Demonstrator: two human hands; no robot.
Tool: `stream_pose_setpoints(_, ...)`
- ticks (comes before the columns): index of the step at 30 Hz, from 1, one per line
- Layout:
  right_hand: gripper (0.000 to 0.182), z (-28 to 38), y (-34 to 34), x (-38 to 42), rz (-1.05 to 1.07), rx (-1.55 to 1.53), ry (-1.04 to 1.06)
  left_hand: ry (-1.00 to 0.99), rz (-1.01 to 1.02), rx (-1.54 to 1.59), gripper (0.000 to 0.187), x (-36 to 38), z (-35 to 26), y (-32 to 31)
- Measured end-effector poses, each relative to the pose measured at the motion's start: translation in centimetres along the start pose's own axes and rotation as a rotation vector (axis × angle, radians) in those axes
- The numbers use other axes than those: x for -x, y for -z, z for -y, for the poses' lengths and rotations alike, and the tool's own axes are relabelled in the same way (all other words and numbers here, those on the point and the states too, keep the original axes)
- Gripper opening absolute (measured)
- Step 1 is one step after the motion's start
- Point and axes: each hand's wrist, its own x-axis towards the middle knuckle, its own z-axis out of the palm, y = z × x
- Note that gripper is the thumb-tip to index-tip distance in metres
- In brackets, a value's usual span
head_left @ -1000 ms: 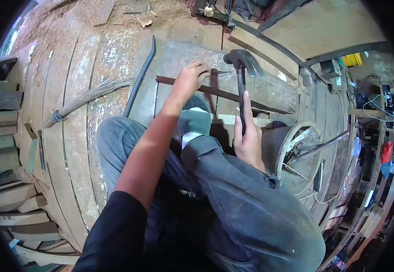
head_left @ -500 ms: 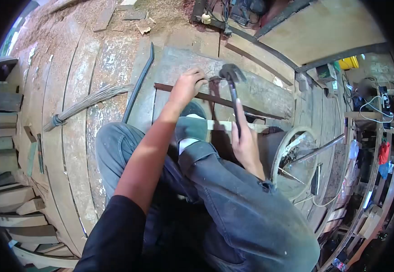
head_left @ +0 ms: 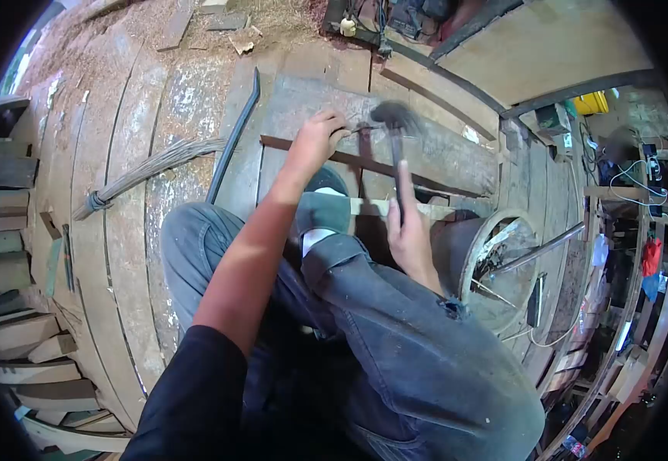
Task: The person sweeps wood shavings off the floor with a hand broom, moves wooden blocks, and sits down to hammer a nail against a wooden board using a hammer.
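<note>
My right hand (head_left: 412,238) is closed around the dark handle of a hammer (head_left: 397,157), the index finger stretched along it. The hammer's head is smeared by motion, over a thick wooden plank (head_left: 445,157). To its left, my left hand (head_left: 321,137) rests on the same plank with its fingers closed. A thin dark piece (head_left: 362,128) sticks out from those fingertips toward the hammer head; its kind is too small to make out. My foot is partly visible beside the plank's near edge.
A bent metal bar (head_left: 235,134) and a bundled stick broom (head_left: 153,169) lie on the floorboards to the left. A round bucket (head_left: 468,265) with scraps and a rod stands at right. Wood pieces (head_left: 23,338) are stacked far left; sawdust (head_left: 111,54) covers the back floor.
The hammer head has shifted slightly up and blurred, and my right hand has moved a little left and down. My left hand stays nearly in place.
</note>
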Motion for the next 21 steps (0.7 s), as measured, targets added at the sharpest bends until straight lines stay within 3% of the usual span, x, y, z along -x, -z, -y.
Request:
stream_pose_setpoints(1, 0.058, -0.2, -0.2, -0.6, -0.014, 0.058, 0.150, -0.003, -0.034, 0.016, 0.015, 0.0, -0.3, 0.0)
stream_pose_setpoints(3, 0.057, 0.9, 1.1, -0.3, -0.001, 0.050, 0.020, 0.005, -0.027, -0.005, 0.014, 0.0, -0.3, 0.0)
stream_pose_setpoints(5, 0.058, 2.0, 1.6, 0.3, -0.076, 0.007, 0.036, -0.003, -0.018, 0.009, 0.014, 0.4, 0.2, -0.1)
stream_pose_setpoints(7, 0.058, 3.1, 1.5, 0.6, -0.032, -0.027, -0.130, -0.044, -0.029, 0.026, 0.014, 0.1, 0.2, -0.2)
stream_pose_setpoints(9, 0.059, -0.4, -0.4, 0.1, -0.070, 0.057, 0.053, -0.013, 0.008, 0.017, 0.014, -0.1, 0.0, 0.0)
stream_pose_setpoints(12, 0.059, -0.2, 0.4, -0.4, -0.085, 0.037, 0.117, -0.005, -0.018, 0.000, 0.012, -0.5, -0.5, 0.1)
stream_pose_setpoints(13, 0.059, 0.8, 0.9, -0.1, -0.136, -0.020, 0.127, -0.025, -0.033, -0.020, 0.012, 0.1, -0.3, 0.0)
stream_pose_setpoints(14, 0.059, 3.0, 1.8, 0.4, -0.080, -0.061, -0.088, -0.027, -0.004, 0.019, 0.012, 0.1, 0.0, 0.0)
stream_pose_setpoints(17, 0.061, 2.5, 0.9, 0.5, -0.126, 0.030, 0.046, -0.012, 0.013, 0.000, 0.012, 0.0, 0.1, -0.1)
stream_pose_setpoints(19, 0.061, -0.5, -0.4, -0.1, 0.035, 0.036, 0.025, 0.004, 0.002, 0.027, 0.012, 0.2, -0.4, -0.1)
stream_pose_setpoints(21, 0.061, 0.4, 0.0, -0.3, 0.010, 0.055, 0.061, 0.022, -0.008, 0.046, 0.013, -0.6, -0.4, 0.3)
